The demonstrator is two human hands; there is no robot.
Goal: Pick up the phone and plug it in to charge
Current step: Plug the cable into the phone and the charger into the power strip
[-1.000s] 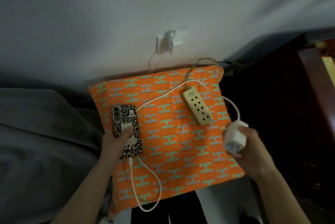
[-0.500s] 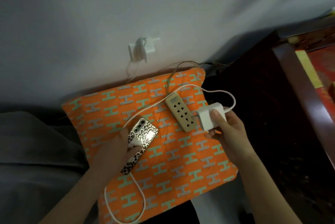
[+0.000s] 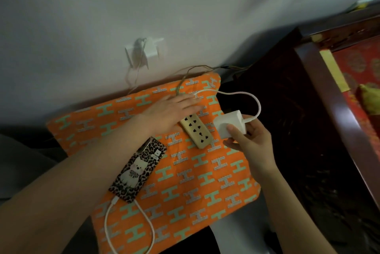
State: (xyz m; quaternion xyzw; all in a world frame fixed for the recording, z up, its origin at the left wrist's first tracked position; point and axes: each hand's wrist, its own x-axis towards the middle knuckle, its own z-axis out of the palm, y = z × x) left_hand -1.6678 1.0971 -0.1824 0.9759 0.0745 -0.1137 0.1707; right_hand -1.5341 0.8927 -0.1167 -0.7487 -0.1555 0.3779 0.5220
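The phone, in a leopard-print case with a white cat picture, lies face down on the orange patterned cushion. A white cable is plugged into its lower end and loops over the cushion. My left hand rests flat, fingers spread, on the far end of the beige power strip. My right hand holds the white charger block just right of the strip, close to its sockets; the cable arcs up from the block.
A white wall socket with plugs and thin wires sits on the wall above the cushion. Dark wooden furniture stands at the right, with a red patterned surface beyond. Grey fabric lies at the left.
My left hand let go of the phone and moved up onto the power strip. The phone now lies on the cushion. My right hand has kept the charger block beside the strip.
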